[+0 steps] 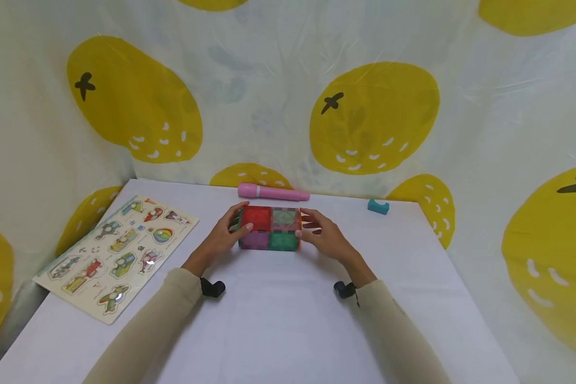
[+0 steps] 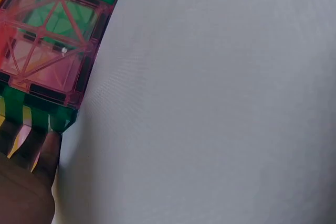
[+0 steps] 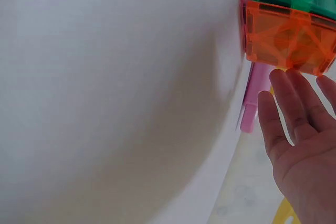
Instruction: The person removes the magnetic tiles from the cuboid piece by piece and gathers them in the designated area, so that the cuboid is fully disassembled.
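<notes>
A box built of see-through magnetic tiles (image 1: 284,241) stands between the two hands, showing red, pink, purple and green squares in the head view. My left hand (image 1: 223,232) holds its left end, the thumb lying over the red tile. In the left wrist view that hand's fingers (image 2: 50,153) touch a green end tile (image 2: 39,100). My right hand (image 1: 327,234) is at the other end, fingers spread and nearly straight. In the right wrist view its fingertips (image 3: 278,77) meet the orange end tile (image 3: 286,40). Whether the box rests on the table is unclear.
Behind the box lies a pink stick-shaped thing (image 1: 273,193) with a thicker end. A small teal notched block (image 1: 378,207) sits at the back right. To the left, a picture puzzle board (image 1: 139,234) lies angled on the white table (image 1: 288,330). A fruit-print curtain (image 1: 269,106) borders the table.
</notes>
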Available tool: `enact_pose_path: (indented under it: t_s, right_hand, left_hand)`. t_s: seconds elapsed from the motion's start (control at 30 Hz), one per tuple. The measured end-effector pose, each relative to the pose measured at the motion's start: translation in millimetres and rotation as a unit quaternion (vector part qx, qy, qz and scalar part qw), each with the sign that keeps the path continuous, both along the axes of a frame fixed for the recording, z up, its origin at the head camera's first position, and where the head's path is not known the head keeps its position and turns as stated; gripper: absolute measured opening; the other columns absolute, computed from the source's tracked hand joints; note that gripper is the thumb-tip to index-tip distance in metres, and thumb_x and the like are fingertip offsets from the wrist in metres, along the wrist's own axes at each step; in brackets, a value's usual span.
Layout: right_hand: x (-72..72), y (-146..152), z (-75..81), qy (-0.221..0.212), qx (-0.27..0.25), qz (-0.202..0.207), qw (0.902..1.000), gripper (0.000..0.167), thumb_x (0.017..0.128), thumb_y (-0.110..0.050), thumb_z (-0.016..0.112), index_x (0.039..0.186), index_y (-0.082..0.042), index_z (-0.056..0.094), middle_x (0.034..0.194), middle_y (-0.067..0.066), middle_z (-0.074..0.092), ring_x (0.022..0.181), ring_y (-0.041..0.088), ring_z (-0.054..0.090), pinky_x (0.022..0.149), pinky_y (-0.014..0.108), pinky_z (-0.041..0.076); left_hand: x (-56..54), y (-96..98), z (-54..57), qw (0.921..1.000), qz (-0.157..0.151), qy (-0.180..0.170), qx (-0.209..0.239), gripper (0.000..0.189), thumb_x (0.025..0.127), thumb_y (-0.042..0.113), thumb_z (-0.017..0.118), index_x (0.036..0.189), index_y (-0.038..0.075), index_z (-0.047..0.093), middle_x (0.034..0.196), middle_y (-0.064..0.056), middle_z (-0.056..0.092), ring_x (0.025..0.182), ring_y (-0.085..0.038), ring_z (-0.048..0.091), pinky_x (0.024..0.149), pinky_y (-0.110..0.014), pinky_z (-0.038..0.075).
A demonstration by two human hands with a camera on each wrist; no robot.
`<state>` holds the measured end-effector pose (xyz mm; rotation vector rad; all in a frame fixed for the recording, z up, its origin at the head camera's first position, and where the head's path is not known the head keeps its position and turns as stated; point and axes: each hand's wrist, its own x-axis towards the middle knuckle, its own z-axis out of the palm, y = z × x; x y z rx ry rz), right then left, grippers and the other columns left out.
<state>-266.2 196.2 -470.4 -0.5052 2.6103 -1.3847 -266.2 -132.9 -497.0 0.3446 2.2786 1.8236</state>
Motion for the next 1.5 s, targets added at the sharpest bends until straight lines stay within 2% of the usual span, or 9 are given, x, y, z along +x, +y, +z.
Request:
enact_pose_path:
  t_s: [0.27,0.33,0.53,0.77,1.03,1.2,1.4,1.5]
  right_hand:
    - [-16.7,6,3.2,-0.012,-0.055,0.056,0.9969,0.067,0.097,-0.024,0.08,0.156,-0.015,0.05,0.158,0.008,0.055,0.14,0.036,0.057,0.116,0.06,0.048]
    - [-18.8,7,3.2,-0.02,-0.071,0.057,0.9957,0.065,0.095,-0.019,0.082,0.153,-0.014,0.052,0.156,0.009,0.056,0.14,0.037,0.058,0.115,0.059,0.049]
    - [-24.1,11,-3.6,-0.039,-0.094,0.044,0.9938,0.06,0.093,-0.016,0.084,0.146,-0.017,0.056,0.149,0.006,0.06,0.136,0.033,0.062,0.113,0.048,0.055]
    - [-30.1,11,-7.2,-0.05,-0.102,0.042,0.9927,0.058,0.091,-0.017,0.086,0.142,-0.016,0.057,0.145,0.008,0.062,0.136,0.034,0.062,0.113,0.049,0.054]
    - [-42.4,13,-8.5,-0.058,-0.092,0.058,0.9924,0.061,0.086,-0.02,0.09,0.136,-0.014,0.055,0.139,0.009,0.065,0.132,0.031,0.061,0.114,0.05,0.053]
    - [-48.0,15,-6.7,-0.064,-0.085,0.077,0.9913,0.065,0.082,-0.013,0.092,0.133,-0.013,0.053,0.136,0.01,0.063,0.129,0.031,0.06,0.115,0.054,0.051]
    - [-48.0,13,-4.4,-0.058,-0.078,0.092,0.991,0.072,0.078,-0.01,0.095,0.134,-0.012,0.049,0.133,0.012,0.062,0.124,0.033,0.061,0.112,0.056,0.053]
    - [-48.5,12,-5.3,-0.057,-0.085,0.09,0.9906,0.071,0.078,-0.008,0.095,0.133,-0.011,0.049,0.131,0.013,0.062,0.123,0.034,0.062,0.111,0.056,0.055]
  left_hand:
    - [-2.3,0.4,-1.3,1.0,-0.003,0.001,0.002,0.073,0.104,0.042,0.068,0.166,0.034,0.03,0.169,-0.011,0.036,0.156,-0.043,0.036,0.127,-0.064,0.031]
    - [-2.9,1.0,-2.3,1.0,-0.004,-0.002,0.002,0.074,0.104,0.043,0.068,0.166,0.035,0.029,0.17,-0.011,0.036,0.156,-0.043,0.035,0.128,-0.064,0.031]
    - [-3.7,2.3,-2.5,0.9999,-0.001,-0.009,-0.004,0.077,0.102,0.049,0.07,0.165,0.038,0.029,0.17,-0.008,0.035,0.158,-0.041,0.032,0.129,-0.063,0.03]
    - [-4.3,0.4,-4.1,0.9999,-0.001,-0.011,-0.005,0.077,0.103,0.048,0.068,0.167,0.035,0.028,0.171,-0.008,0.033,0.159,-0.042,0.031,0.129,-0.064,0.029]
    - [-3.6,1.3,-3.7,0.9997,0.001,-0.021,-0.01,0.075,0.102,0.05,0.069,0.164,0.042,0.029,0.172,-0.008,0.032,0.158,-0.042,0.031,0.129,-0.063,0.03]
    - [-3.3,1.1,-4.4,0.9998,-0.003,-0.018,-0.012,0.071,0.103,0.049,0.068,0.163,0.045,0.03,0.172,-0.008,0.032,0.159,-0.043,0.031,0.128,-0.064,0.03]
    - [-2.0,0.1,-3.3,0.9999,0.0,-0.012,-0.011,0.074,0.103,0.047,0.068,0.165,0.039,0.029,0.172,-0.009,0.032,0.159,-0.043,0.03,0.128,-0.065,0.029]
    - [-1.6,0.4,-2.5,0.9998,0.002,-0.016,-0.015,0.074,0.102,0.05,0.068,0.164,0.043,0.029,0.173,-0.008,0.03,0.16,-0.043,0.029,0.128,-0.065,0.029]
